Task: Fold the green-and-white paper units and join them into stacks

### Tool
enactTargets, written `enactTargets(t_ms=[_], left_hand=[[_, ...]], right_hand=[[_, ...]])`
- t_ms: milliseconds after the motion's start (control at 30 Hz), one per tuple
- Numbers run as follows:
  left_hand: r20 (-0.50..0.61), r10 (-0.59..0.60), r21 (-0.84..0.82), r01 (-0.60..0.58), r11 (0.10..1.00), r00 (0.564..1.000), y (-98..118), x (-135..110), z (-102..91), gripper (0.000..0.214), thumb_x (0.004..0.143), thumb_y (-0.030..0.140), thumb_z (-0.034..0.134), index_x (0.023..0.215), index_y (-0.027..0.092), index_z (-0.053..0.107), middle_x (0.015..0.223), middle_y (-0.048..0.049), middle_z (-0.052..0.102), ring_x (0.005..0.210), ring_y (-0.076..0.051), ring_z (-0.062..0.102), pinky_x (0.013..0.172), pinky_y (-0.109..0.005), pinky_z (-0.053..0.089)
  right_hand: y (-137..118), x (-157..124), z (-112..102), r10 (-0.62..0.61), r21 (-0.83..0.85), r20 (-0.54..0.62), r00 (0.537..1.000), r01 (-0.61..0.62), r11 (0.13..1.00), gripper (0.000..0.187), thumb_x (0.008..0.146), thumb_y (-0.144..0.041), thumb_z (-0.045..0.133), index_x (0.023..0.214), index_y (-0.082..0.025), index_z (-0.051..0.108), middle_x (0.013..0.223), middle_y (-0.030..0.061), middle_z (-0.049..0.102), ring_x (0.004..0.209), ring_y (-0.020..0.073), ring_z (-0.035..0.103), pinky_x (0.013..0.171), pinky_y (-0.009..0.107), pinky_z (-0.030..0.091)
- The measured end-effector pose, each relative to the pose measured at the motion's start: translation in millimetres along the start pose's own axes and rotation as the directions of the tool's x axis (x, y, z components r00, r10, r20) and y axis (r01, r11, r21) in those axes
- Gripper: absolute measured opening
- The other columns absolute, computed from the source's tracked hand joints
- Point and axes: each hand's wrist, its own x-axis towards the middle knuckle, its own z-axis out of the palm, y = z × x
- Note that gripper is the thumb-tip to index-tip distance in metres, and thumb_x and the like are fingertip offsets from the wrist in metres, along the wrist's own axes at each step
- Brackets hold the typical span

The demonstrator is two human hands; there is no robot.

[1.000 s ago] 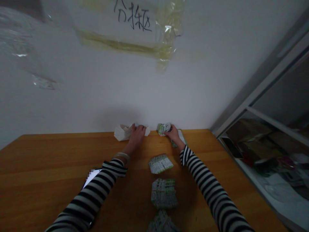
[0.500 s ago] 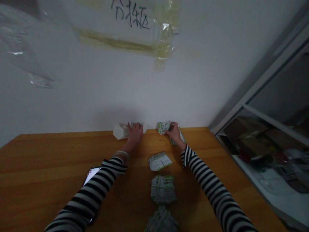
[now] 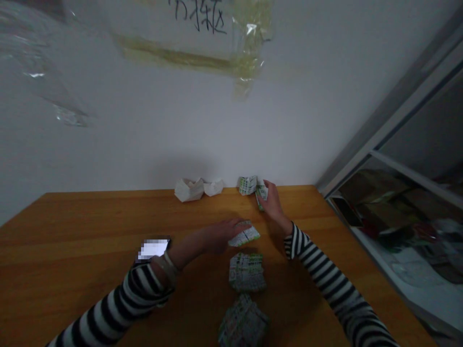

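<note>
My left hand (image 3: 220, 234) reaches across the wooden table (image 3: 90, 231) and rests its fingers on a green-and-white printed paper stack (image 3: 248, 234) in the middle. My right hand (image 3: 272, 202) is near the wall, fingers closed on some green-printed folded paper (image 3: 262, 193). Just left of it sits a small green-printed bundle (image 3: 246, 184). Two white folded paper shapes (image 3: 197, 189) stand against the wall, apart from both hands. Two more printed stacks lie nearer me: one (image 3: 247, 271) in the middle and one (image 3: 243, 325) at the front edge.
A phone with a lit screen (image 3: 154, 248) lies on the table by my left forearm. A white wall carries a taped sheet with handwriting (image 3: 202, 24). A metal-framed shelf with cluttered items (image 3: 405, 212) stands at the right.
My left hand left the white folded papers at the wall and came back toward me onto the middle printed stack. My right hand stayed by the wall, shifting slightly right.
</note>
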Motion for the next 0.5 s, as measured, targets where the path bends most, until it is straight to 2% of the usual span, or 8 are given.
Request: enactTargets(t_ms=[67,133,200,267,333,400,433,500], left_hand=[[0.112,-0.027,0.217,0.002,0.976,0.993,12,-10,11.7,0.078,0.080,0.000,0.054,0.151,0.027,0.040,0.154,-0.0124,0.048,0.137,-0.027,0.052,0.112,-0.044,0.045],[0.103,-0.122,0.375,0.075,0.924,0.987,19,-11,23.5,0.068,0.088,0.005,0.051,0.152,0.021,0.037,0.154,-0.0175,0.047,0.138,-0.030,0.051,0.111,-0.045,0.045],[0.082,-0.195,0.444,0.139,0.885,0.977,22,-5,34.3,0.058,0.093,0.016,0.052,0.150,0.016,0.040,0.151,-0.0213,0.050,0.135,-0.032,0.054,0.108,-0.045,0.048],[0.043,-0.234,0.451,0.191,0.872,0.971,21,1,43.0,0.054,0.095,0.021,0.053,0.147,0.013,0.042,0.148,-0.0220,0.053,0.134,-0.032,0.055,0.108,-0.045,0.049],[-0.022,-0.254,0.393,0.242,0.887,0.967,16,4,49.1,0.053,0.095,0.018,0.051,0.146,0.013,0.044,0.147,-0.0209,0.054,0.134,-0.031,0.055,0.110,-0.044,0.047],[-0.128,-0.273,0.207,0.295,0.933,0.954,6,4,52.9,0.053,0.093,0.014,0.050,0.145,0.014,0.046,0.147,-0.0191,0.055,0.134,-0.029,0.055,0.111,-0.044,0.046],[-0.198,-0.292,0.053,0.308,0.950,0.936,0,3,54.0,0.052,0.091,0.015,0.052,0.143,0.015,0.049,0.146,-0.0180,0.056,0.134,-0.029,0.055,0.112,-0.045,0.045],[-0.330,-0.357,-0.253,0.283,0.925,0.874,-15,2,54.2,0.048,0.090,0.022,0.056,0.138,0.017,0.055,0.142,-0.0159,0.060,0.131,-0.029,0.058,0.114,-0.048,0.043]], right_hand=[[-5,-26,-18,-0.099,-0.007,0.196,0.976,0.102,0.995,0.057,0.077,-0.012,0.062,0.133,-0.021,0.053,0.133,0.0137,0.057,0.129,0.0298,0.051,0.113,0.050,0.039],[-10,-53,-31,-0.154,0.053,0.403,0.902,0.145,0.988,0.063,0.073,-0.010,0.065,0.133,-0.023,0.054,0.134,0.0120,0.057,0.128,0.0288,0.052,0.112,0.049,0.041],[-16,-75,-38,-0.133,0.103,0.527,0.840,0.093,0.990,0.069,0.071,-0.010,0.070,0.137,-0.023,0.053,0.134,0.0117,0.059,0.127,0.0289,0.054,0.111,0.048,0.042],[-23,-90,-38,-0.062,0.172,0.601,0.797,-0.053,0.984,0.071,0.071,-0.015,0.075,0.138,-0.024,0.053,0.129,0.0116,0.063,0.116,0.0284,0.061,0.102,0.046,0.049],[-30,-97,-34,-0.027,0.304,0.691,0.723,-0.256,0.918,0.073,0.072,-0.024,0.081,0.139,-0.025,0.052,0.123,0.0107,0.066,0.101,0.0257,0.067,0.088,0.042,0.056],[-35,-97,-28,-0.052,0.424,0.751,0.658,-0.420,0.802,0.079,0.072,-0.035,0.084,0.142,-0.026,0.048,0.121,0.0095,0.067,0.096,0.0234,0.069,0.084,0.039,0.057],[-36,-95,-25,-0.048,0.459,0.746,0.664,-0.461,0.760,0.083,0.072,-0.038,0.085,0.144,-0.026,0.045,0.118,0.0086,0.068,0.096,0.0226,0.069,0.084,0.039,0.057],[-37,-89,-19,0.028,0.483,0.664,0.747,-0.457,0.747,0.091,0.070,-0.040,0.086,0.147,-0.026,0.040,0.105,0.0055,0.069,0.092,0.0209,0.068,0.083,0.038,0.057]])
